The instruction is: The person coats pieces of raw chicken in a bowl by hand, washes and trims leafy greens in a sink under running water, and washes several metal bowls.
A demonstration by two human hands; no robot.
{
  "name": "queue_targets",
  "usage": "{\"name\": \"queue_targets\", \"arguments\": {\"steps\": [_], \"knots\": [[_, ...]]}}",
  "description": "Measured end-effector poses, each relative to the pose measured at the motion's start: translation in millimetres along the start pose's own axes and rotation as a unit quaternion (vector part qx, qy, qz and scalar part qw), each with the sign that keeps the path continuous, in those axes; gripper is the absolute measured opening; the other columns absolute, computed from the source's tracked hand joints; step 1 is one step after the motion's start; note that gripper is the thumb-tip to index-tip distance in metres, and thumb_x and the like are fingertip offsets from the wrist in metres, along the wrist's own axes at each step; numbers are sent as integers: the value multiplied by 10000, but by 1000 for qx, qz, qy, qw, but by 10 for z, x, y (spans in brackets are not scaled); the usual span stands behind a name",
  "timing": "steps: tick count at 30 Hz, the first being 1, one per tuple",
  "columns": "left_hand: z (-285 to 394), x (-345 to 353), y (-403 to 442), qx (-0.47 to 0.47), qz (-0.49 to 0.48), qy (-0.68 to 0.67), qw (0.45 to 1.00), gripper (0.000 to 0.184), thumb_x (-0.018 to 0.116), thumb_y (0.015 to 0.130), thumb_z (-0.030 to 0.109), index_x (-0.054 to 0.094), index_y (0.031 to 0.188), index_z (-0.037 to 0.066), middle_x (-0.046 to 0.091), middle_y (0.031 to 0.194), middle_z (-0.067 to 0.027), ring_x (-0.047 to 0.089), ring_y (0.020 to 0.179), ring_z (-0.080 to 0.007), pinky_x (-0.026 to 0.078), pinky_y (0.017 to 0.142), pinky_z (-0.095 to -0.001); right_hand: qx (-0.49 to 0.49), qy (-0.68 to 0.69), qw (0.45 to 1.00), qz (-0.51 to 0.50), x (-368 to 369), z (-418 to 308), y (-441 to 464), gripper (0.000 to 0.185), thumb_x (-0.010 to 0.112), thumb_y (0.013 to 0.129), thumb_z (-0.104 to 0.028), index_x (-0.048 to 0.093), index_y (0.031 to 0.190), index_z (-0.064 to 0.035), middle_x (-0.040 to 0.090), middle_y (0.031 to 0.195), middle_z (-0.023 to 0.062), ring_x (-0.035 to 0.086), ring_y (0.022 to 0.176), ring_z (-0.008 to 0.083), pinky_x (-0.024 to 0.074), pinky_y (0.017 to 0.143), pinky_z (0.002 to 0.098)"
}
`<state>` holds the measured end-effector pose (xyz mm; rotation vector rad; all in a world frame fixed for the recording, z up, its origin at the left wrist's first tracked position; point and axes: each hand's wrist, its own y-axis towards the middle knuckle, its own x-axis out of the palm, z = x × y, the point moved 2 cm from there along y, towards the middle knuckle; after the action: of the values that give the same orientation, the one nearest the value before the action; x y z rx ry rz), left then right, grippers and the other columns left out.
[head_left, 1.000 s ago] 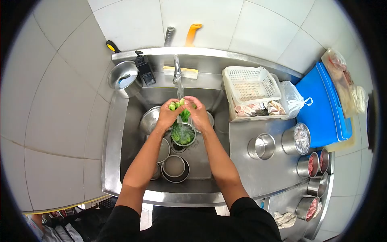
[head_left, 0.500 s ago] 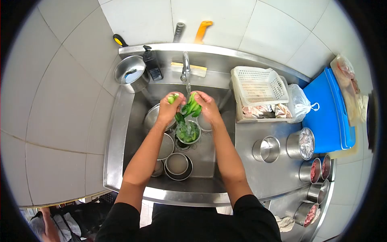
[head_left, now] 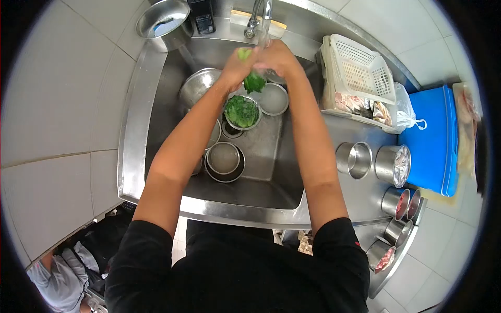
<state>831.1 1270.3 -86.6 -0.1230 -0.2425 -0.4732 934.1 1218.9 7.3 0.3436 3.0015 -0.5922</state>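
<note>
Under the running faucet (head_left: 254,23), my left hand (head_left: 239,67) is closed on green leafy vegetables (head_left: 255,82), whose pale stems show by its fingers. Close beside it, my right hand (head_left: 276,56) is in the water stream, its fingers bent and blurred; whether it grips anything is hidden. Below both hands, a round metal container (head_left: 258,121) full of leafy greens (head_left: 241,110) stands in the sink (head_left: 261,161).
Several metal bowls, including one with cloudy liquid (head_left: 223,158), stand in the sink. At the right are a white basket (head_left: 360,68), a blue box (head_left: 428,141) and metal pots (head_left: 360,160). Another person (head_left: 57,279) is at the lower left.
The view has tilted down and shifted. My hands, apart with greens between them half a second ago, have come together at the faucet stream, and the greens hang lower beneath them.
</note>
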Motion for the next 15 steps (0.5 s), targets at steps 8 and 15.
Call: {"name": "queue_targets", "arguments": {"steps": [8,15], "knots": [[343,-715,-695,-52,34,114,992,444,744,794,212,522,1122,13,552,760,0,478,556,-75,401,511,-226,-176,-201,963,15,174,1558,534,220,664,762,-164,668,938,-32,661,775,51,607,694,134,494,625,293],[634,-1405,-1285,-63,102,124,985,441,760,775,170,513,1112,29,570,774,-9,497,578,-67,422,507,-216,-23,-405,910,88,1083,3573,697,361,714,732,-276,658,939,15,660,947,207,620,928,366,502,791,393]]}}
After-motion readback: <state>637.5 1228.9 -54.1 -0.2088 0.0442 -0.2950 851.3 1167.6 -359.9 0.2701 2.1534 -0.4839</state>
